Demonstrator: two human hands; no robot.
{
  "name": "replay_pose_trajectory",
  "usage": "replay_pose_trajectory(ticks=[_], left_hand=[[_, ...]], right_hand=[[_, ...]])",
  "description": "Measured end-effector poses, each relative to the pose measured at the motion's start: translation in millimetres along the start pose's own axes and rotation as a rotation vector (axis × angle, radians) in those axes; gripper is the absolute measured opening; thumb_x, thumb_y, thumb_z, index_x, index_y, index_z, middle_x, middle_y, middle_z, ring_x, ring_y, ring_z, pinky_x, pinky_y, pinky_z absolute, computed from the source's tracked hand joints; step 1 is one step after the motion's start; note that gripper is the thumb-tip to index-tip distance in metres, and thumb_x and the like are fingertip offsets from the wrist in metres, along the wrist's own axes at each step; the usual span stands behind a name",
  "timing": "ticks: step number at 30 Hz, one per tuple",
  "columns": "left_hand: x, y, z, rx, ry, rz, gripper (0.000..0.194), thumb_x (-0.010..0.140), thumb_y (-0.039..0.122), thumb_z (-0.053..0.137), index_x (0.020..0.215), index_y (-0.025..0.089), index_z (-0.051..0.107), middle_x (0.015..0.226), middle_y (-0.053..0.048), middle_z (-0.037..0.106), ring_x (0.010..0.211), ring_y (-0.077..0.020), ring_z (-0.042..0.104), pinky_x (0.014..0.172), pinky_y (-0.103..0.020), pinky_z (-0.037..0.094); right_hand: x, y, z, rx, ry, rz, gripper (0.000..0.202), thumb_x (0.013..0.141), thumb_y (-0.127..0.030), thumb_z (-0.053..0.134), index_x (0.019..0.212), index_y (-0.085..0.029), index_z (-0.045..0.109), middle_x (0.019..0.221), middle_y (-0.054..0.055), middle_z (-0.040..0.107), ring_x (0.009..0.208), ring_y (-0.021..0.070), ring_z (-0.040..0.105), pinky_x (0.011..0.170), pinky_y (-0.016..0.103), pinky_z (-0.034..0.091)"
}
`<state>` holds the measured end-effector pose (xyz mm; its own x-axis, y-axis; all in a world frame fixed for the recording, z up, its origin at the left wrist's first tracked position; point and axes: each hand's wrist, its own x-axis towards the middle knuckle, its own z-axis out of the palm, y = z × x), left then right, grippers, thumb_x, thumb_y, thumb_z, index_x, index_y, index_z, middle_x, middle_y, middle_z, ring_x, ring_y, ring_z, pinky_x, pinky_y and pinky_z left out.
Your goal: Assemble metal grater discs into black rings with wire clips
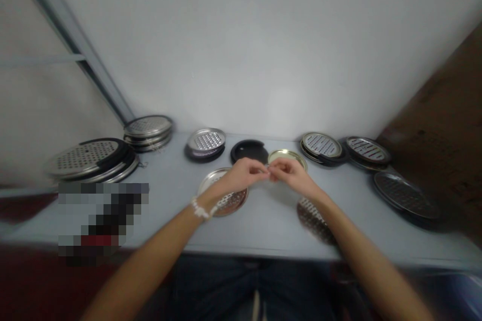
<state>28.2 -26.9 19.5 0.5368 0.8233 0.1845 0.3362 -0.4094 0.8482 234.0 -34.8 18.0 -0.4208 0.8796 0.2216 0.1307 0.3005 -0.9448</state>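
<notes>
Silver disc [232, 204] is lying below the left forearm as the left hand [246, 173] and right hand [288, 171] are pinching close together

Blur is softening the fingertips, which are touching or nearly touching each other. Each hand is forming a narrow pinch; whether a small thing is sitting between the fingers, I cannot tell. The left forearm [181, 230], wearing a white bracelet [199, 209], is covering part of the silver disc. The right forearm [354, 235] is hiding part of a perforated disc [314, 219] on the near right. The right hand is blocking part of a gold-rimmed disc [284, 154], and a pixelated patch [113, 215] is masking whatever is lying at the near left.

Both forearms are slanting inward from the near corners, with the fingers pointing toward each other above the middle of the table [271, 230].

The silver disc is resting flat on the table, left of the middle, its holed face pointing up; its outline is looking round, so a long axis is hard to name. The gold-rimmed disc is lying farther back, just right of a black round piece [248, 149]. One grater stack [148, 126] is standing at the far left.
</notes>
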Motion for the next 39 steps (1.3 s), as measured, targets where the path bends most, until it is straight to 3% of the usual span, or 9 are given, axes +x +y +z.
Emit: replay_pose_trajectory(ticks=[5,22,29,35,39], left_hand=[[2.3,-3.2,-2.1,-0.012,0.016,0.042,0.021,0.082,0.033,0.070,0.089,0.016,0.080,0.090,-0.008,0.077,0.082,-0.0171,0.068,0.075,-0.027,0.051],[1.0,3.4,-2.8,-0.015,0.019,-0.002,0.026,0.086,0.035,0.065,0.089,0.013,0.079,0.084,-0.007,0.076,0.077,-0.0164,0.064,0.073,-0.027,0.048],[0.0,9.9,-1.8,-0.101,0.007,-0.065,0.017,0.084,0.026,0.066,0.085,0.013,0.077,0.079,-0.006,0.074,0.073,-0.0147,0.065,0.070,-0.026,0.051],[2.0,0.9,2.3,-0.187,-0.012,-0.071,0.018,0.087,0.026,0.063,0.090,0.012,0.074,0.083,-0.008,0.075,0.077,-0.0150,0.069,0.077,-0.030,0.057],[3.7,-5.7,3.3,-0.108,-0.012,-0.044,0.022,0.090,0.029,0.059,0.093,0.012,0.074,0.083,-0.008,0.075,0.078,-0.0157,0.069,0.075,-0.029,0.057]], right_hand=[[0.8,-1.6,-0.7,0.022,0.003,0.017,0.041,0.081,-0.058,0.071,0.082,-0.018,0.066,0.066,0.002,0.067,0.060,0.0143,0.062,0.061,0.028,0.052],[0.6,0.9,-2.3,-0.030,0.000,0.007,0.035,0.085,-0.054,0.066,0.083,-0.018,0.068,0.073,0.004,0.071,0.071,0.0180,0.066,0.068,0.030,0.050],[0.7,3.0,-3.8,-0.105,0.024,-0.044,0.032,0.088,-0.050,0.064,0.083,-0.019,0.068,0.079,0.005,0.071,0.076,0.0185,0.065,0.067,0.029,0.050],[1.5,5.1,-2.1,-0.186,0.048,-0.072,0.031,0.090,-0.047,0.061,0.082,-0.018,0.069,0.079,0.005,0.071,0.074,0.0176,0.064,0.062,0.027,0.048],[1.1,5.1,-1.3,-0.235,0.052,-0.074,0.030,0.092,-0.045,0.059,0.083,-0.018,0.070,0.079,0.005,0.071,0.073,0.0168,0.064,0.061,0.026,0.047]])
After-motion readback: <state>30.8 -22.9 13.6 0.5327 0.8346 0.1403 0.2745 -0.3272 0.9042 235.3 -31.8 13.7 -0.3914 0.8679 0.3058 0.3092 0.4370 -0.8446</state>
